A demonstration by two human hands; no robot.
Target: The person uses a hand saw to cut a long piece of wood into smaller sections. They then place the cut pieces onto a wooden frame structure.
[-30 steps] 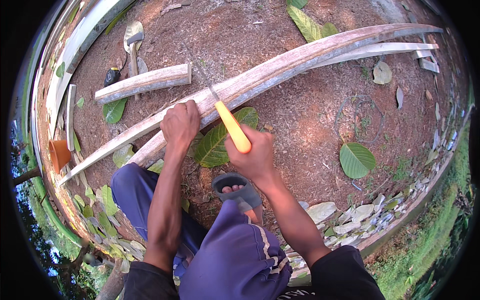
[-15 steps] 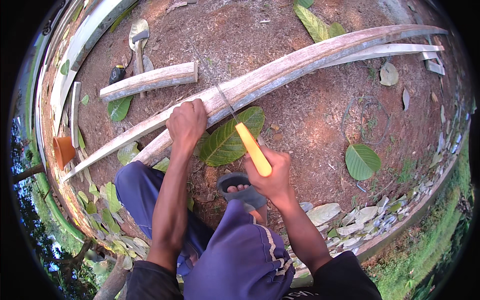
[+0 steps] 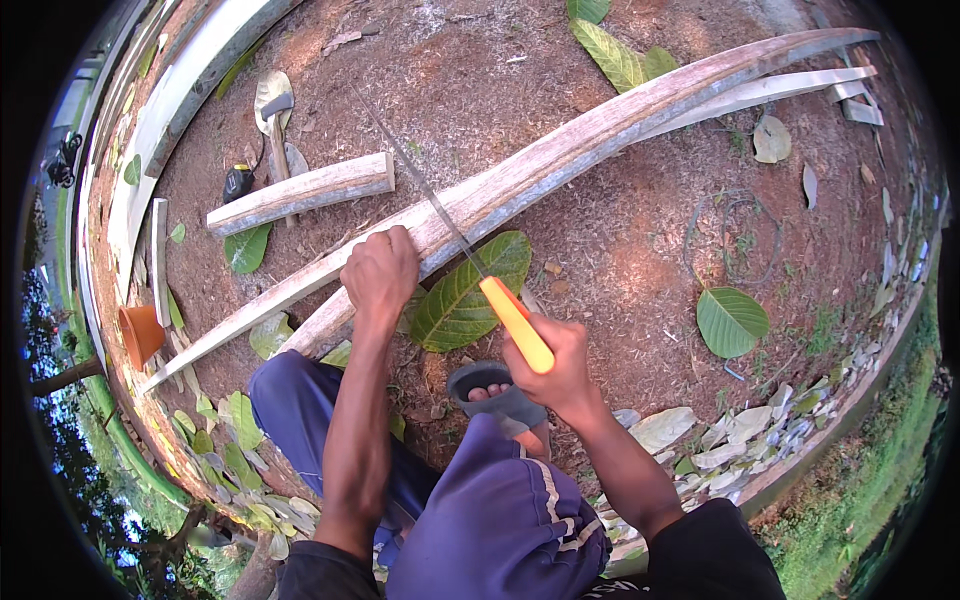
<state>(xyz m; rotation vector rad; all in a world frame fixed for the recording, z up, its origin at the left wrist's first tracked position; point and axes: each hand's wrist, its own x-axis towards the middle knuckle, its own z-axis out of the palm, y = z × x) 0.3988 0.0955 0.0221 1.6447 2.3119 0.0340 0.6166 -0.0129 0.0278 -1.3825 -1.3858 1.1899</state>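
Note:
A long wooden beam (image 3: 560, 147), pale on top with a rough grey side, runs slantwise from my left knee up to the far right. My left hand (image 3: 380, 272) is closed over the beam's near edge, left of the saw. In my right hand (image 3: 556, 362) is a handsaw (image 3: 516, 325) with its yellow-orange handle in my grip. Its thin dark blade lies across the beam's top, with the tip reaching beyond the far side. Whether the teeth sit in a cut cannot be made out. A thinner pale batten (image 3: 260, 308) passes under the beam.
Left of the beam a short cut timber (image 3: 300, 195) rests over a hammer (image 3: 280, 112), beside a black tape measure (image 3: 238, 183). An orange-brown pot (image 3: 142, 335) stands far left. A big green leaf (image 3: 470, 292) and my sandalled foot (image 3: 490, 390) are below the saw.
The saw and my right hand have drawn back slightly toward me. My left hand keeps its place on the beam. The whole view has shifted a little.

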